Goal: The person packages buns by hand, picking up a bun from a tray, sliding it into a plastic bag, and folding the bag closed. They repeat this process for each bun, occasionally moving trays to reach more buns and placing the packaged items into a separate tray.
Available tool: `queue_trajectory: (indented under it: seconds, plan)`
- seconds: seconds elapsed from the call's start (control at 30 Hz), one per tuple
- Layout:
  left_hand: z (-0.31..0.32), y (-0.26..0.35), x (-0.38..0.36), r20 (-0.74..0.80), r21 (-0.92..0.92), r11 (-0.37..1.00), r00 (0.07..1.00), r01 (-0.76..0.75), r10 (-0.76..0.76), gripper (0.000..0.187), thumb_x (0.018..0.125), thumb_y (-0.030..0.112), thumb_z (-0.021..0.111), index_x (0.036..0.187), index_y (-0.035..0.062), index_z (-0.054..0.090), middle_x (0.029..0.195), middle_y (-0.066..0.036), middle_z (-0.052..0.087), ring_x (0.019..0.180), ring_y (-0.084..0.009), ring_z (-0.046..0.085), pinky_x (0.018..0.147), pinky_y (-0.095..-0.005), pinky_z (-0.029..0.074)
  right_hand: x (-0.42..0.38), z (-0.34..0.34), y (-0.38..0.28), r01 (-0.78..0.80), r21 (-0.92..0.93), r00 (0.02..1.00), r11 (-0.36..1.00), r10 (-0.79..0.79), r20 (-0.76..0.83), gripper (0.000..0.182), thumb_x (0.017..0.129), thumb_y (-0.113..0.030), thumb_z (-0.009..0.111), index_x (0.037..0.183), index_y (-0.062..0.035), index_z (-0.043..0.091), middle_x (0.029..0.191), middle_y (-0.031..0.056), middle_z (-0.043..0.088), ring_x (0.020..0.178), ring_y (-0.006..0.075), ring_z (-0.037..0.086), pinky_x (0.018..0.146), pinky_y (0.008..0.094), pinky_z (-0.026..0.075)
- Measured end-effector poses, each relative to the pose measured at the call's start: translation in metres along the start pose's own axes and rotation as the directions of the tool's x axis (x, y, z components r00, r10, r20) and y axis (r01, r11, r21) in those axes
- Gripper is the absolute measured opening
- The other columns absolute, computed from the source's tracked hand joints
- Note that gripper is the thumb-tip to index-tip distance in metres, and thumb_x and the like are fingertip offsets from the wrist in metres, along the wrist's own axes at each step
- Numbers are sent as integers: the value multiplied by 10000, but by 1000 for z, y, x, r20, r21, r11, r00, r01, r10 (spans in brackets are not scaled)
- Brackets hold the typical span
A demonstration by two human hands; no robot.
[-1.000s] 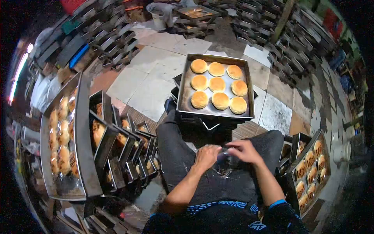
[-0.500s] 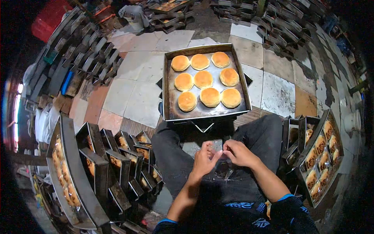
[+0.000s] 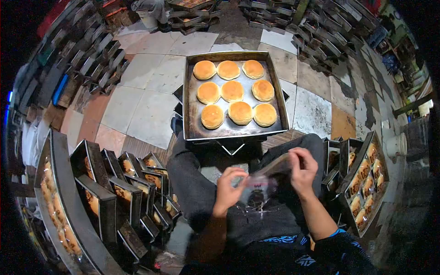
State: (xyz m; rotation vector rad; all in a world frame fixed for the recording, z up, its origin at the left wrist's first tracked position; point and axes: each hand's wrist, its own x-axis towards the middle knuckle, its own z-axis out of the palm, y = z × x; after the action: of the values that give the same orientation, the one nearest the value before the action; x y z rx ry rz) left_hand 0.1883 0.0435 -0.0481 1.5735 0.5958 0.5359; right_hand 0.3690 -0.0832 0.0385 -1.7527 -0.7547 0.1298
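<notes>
Above my lap, my left hand (image 3: 230, 189) pinches one side of a thin clear plastic bag (image 3: 260, 182). My right hand (image 3: 303, 171), higher and to the right, grips the bag's other end, which is stretched and blurred. Just beyond my knees a square metal baking tray (image 3: 189, 110) carries several round golden buns (image 3: 232, 91), some touching each other. Neither hand touches the tray or the buns.
On my left, a tilted tray (image 3: 68, 183) holds wrapped buns, beside stacked metal trays (image 3: 103, 201). Another tray of wrapped, dark-marked buns (image 3: 366, 185) leans on my right. More stacked trays (image 3: 91, 59) line the tiled floor (image 3: 142, 107); a white bucket (image 3: 395, 144) stands far right.
My hands, close together before, have moved apart. The right hand has gone up and right, and the plastic bag now spans between them. The view has turned slightly right.
</notes>
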Motion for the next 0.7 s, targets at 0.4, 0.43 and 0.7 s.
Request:
queue_trajectory:
  seconds: [0.4, 0.43, 0.7]
  plan:
    - [-86, -4, 3, -706, -535, 818, 642, -209, -299, 100, 892, 70, 678, 865, 7, 604, 718, -21, 596, 549, -61, 470, 502, -198, 383, 103, 88, 72, 2, -539, 939, 842, 184, 292, 482, 967, -366, 491, 1036, 102, 584, 1006, 289, 637, 965, 409, 633, 889, 455, 479]
    - [-89, -3, 4, -670, -588, 777, 674, -225, -312, 111, 907, 98, 669, 863, 33, 590, 687, 10, 553, 509, -53, 427, 484, -188, 366, 123, 93, 108, 54, -729, 935, 683, 222, 277, 544, 962, -419, 474, 1053, 108, 573, 1036, 314, 621, 977, 443, 619, 902, 486, 471]
    - [-92, 12, 14, -569, -745, 652, 645, -143, -510, 242, 911, 197, 686, 876, -19, 581, 712, -15, 542, 585, -98, 489, 543, -257, 422, 195, 101, 151, -150, -815, 886, 559, 442, 140, 566, 930, -430, 420, 945, 72, 680, 938, 315, 663, 963, 462, 630, 864, 483, 478]
